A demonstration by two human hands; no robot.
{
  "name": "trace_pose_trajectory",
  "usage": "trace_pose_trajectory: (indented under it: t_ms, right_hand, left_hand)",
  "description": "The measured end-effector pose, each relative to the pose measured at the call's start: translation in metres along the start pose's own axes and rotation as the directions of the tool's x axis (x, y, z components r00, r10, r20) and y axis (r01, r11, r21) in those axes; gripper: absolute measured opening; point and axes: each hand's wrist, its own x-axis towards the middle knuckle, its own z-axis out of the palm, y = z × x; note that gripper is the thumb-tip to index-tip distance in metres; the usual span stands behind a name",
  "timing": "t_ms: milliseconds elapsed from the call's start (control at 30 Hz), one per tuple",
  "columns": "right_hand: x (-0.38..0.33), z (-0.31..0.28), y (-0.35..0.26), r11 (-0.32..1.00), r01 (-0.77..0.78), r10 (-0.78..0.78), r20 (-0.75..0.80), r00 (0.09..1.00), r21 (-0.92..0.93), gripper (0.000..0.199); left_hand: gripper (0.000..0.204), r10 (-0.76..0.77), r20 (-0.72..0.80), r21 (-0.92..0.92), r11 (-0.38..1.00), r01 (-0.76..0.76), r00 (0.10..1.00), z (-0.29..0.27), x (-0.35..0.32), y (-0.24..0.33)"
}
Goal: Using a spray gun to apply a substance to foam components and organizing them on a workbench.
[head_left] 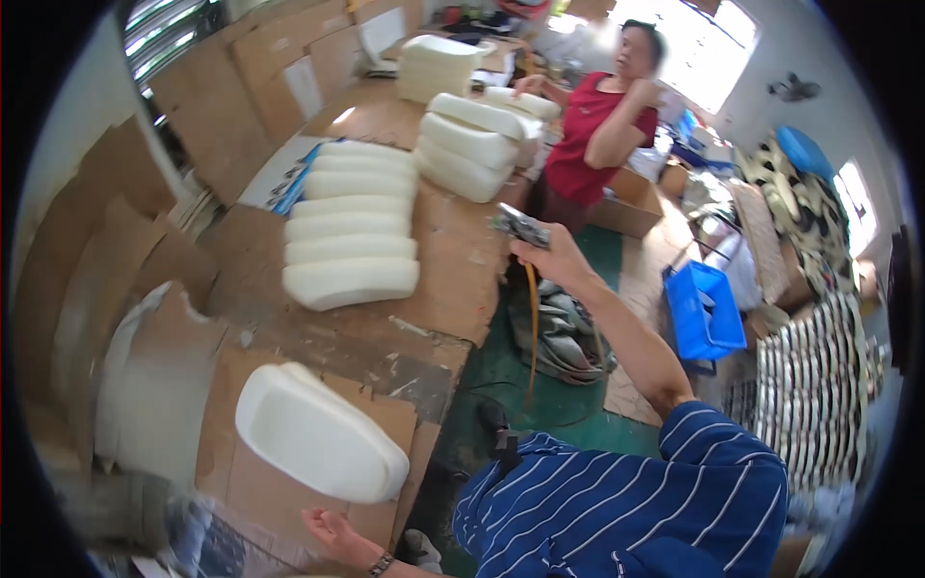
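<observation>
In my right hand (549, 252), raised beyond the table's right edge, is a metal spray gun (521, 225). My fingers are wrapped round its handle, and an orange hose (533, 318) hangs down from it. Lower down, my left hand (335, 536), with a band on the wrist, is held loosely open with its fingers slightly curled, and nothing shows in it. Just beyond that hand, a white moulded foam cushion (313, 433) with a raised rim lies on cardboard. Further off, a row of several similar foam pieces (352, 275) stands close together on the table.
More foam pieces (467, 144) are stacked at the table's far end. A person in a red top (593, 125) stands there, one hand near those pieces. A blue crate (708, 308) and a cardboard box (628, 202) are to the right. Crumpled grey cloth (559, 337) lies on the green floor.
</observation>
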Motion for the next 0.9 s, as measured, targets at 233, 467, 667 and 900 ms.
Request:
trace_pose_trajectory:
  t_ms: [233, 467, 667, 900]
  right_hand:
    - [0.133, -0.006, 0.049, 0.977, -0.163, 0.166, 0.013, 0.986, -0.136, 0.020]
    - [0.198, 0.030, -0.022, 0.965, -0.120, 0.123, 0.000, 0.992, -0.234, 0.023]
    - [0.106, 0.039, 0.022, 0.995, 0.094, -0.097, 0.093, 0.991, 0.034, 0.017]
    - [-0.068, 0.031, 0.020, 0.988, 0.049, -0.101, 0.373, 0.922, 0.145, 0.042]
  left_hand:
    - [0.086, -0.164, 0.205, 0.060, 0.986, 0.154, 0.965, 0.051, -0.015, 0.006]
    - [0.088, -0.242, 0.236, -0.014, 0.968, 0.252, 0.941, 0.034, -0.021, 0.023]
    - [0.078, -0.311, 0.398, -0.156, 0.904, 0.397, 0.863, 0.034, -0.050, -0.009]
    - [0.048, -0.346, 0.184, -0.379, 0.839, 0.391, 0.920, 0.045, -0.071, -0.047]
